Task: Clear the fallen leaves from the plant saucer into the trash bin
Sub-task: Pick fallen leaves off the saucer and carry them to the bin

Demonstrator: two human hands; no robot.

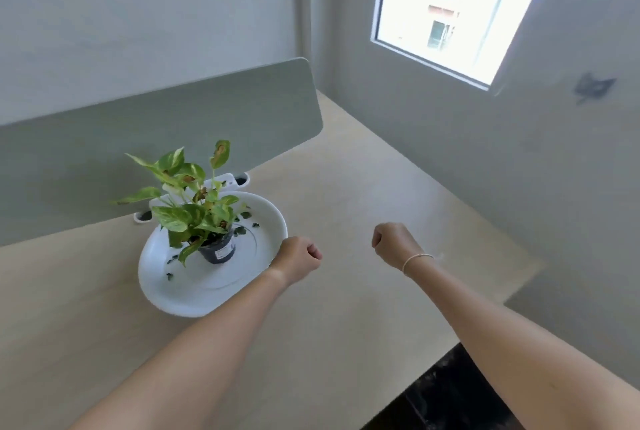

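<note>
A wide white saucer (180, 294) lies on the pale desk, left of centre. A small dark pot (219, 251) with a green and yellow leafy plant (188, 199) stands upright in it. Several small dark leaf pieces (240, 230) lie scattered on the saucer around the pot. My left hand (297, 257) is a closed fist hovering at the saucer's right rim; I cannot tell if it touches. My right hand (394, 242), with a thin bracelet at the wrist, is also a closed fist, held over bare desk to the right. No trash bin is in view.
A grey-green divider panel (166, 124) stands along the desk's back edge behind the plant. Two white cable grommets (142, 217) sit at its foot. A wall with a window (446, 10) borders the desk on the right. Dark floor (446, 395) shows beyond the near right edge.
</note>
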